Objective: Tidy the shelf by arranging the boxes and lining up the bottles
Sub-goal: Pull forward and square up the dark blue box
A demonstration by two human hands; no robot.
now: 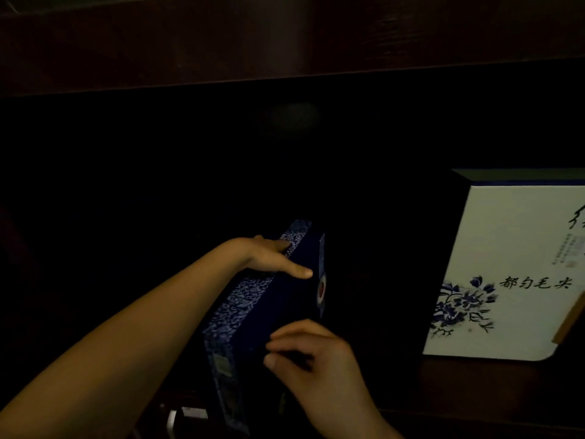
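A flat dark-blue box with a blue-and-white patterned edge stands on its narrow side, tilted, in the dim middle of the shelf. My left hand lies over its upper edge, thumb on the patterned side and fingers across the dark face. My right hand grips the box's lower near corner with curled fingers. A white box with blue flowers and black characters stands upright to the right, apart from the blue box. No bottles are visible.
A dark wooden shelf board runs overhead. The recess behind the boxes is too dark to read. The wooden shelf surface shows under the white box. A tan object leans at the far right edge.
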